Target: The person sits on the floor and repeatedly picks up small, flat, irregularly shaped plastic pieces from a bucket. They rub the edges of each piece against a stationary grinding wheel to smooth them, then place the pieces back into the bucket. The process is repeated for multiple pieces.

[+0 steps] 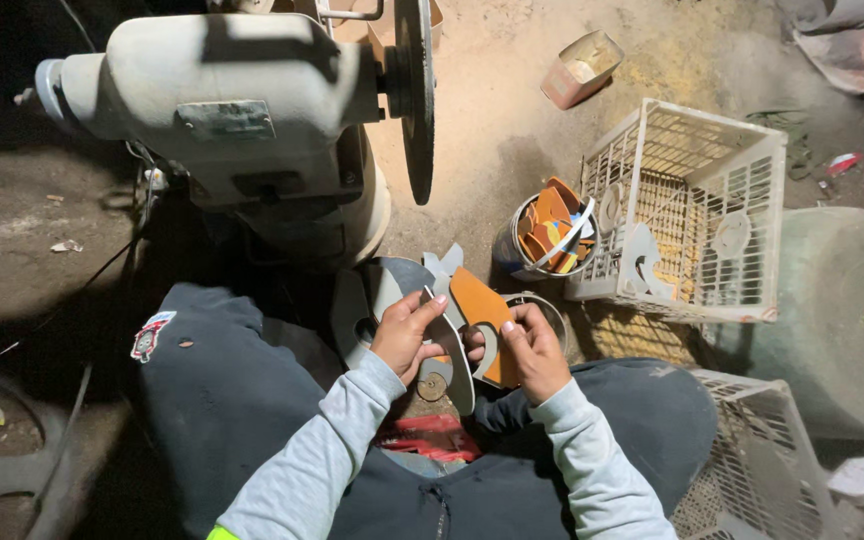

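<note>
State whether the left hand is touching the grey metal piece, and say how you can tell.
Touching. The head view shows the left hand with its fingers wrapped over the grey metal piece; the right hand holds the stack's other side.

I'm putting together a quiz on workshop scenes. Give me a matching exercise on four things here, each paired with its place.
Things:
1. grinding wheel
2. white plastic crate
3. metal can of orange pieces
4. flat metal piece

Places:
A. lying on its side, right of the can
B. between the left hand and right hand
C. on the grinder's shaft, top centre
D. on the ground, left of the crate

Pairs: 1-C, 2-A, 3-D, 4-B
</note>
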